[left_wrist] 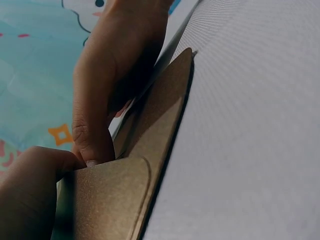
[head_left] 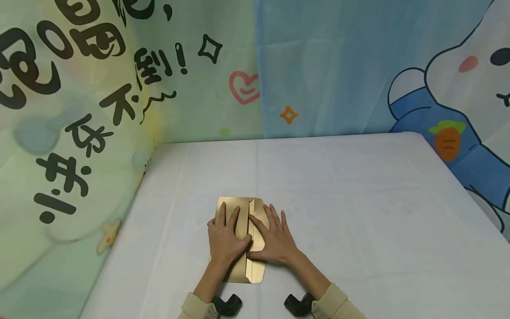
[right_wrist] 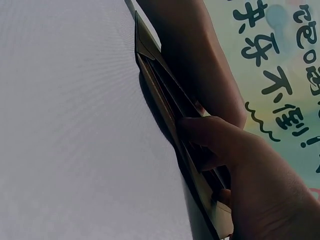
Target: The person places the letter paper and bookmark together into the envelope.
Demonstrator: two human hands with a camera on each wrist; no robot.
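A folded gold card (head_left: 237, 274), shaped like a flat envelope with flaps, lies on the white-covered table. My left hand (head_left: 227, 241) rests on its left panel, fingers spread and thumb toward the middle seam. Across the seam, my right hand (head_left: 276, 243) presses the narrow right-hand flap (head_left: 257, 268) with fingers spread. In the left wrist view the card's rounded flap (left_wrist: 165, 110) rises at a slant off the table. Dark gaps between the card's layers (right_wrist: 167, 85) show in the right wrist view. Some fingertips are hidden there.
White cloth (head_left: 358, 212) covers the table around the card. A printed fabric backdrop (head_left: 326, 66) stands along the back and left sides. Black wrist cameras (head_left: 228, 305) sit below both hands, near the beige sleeves (head_left: 338, 303).
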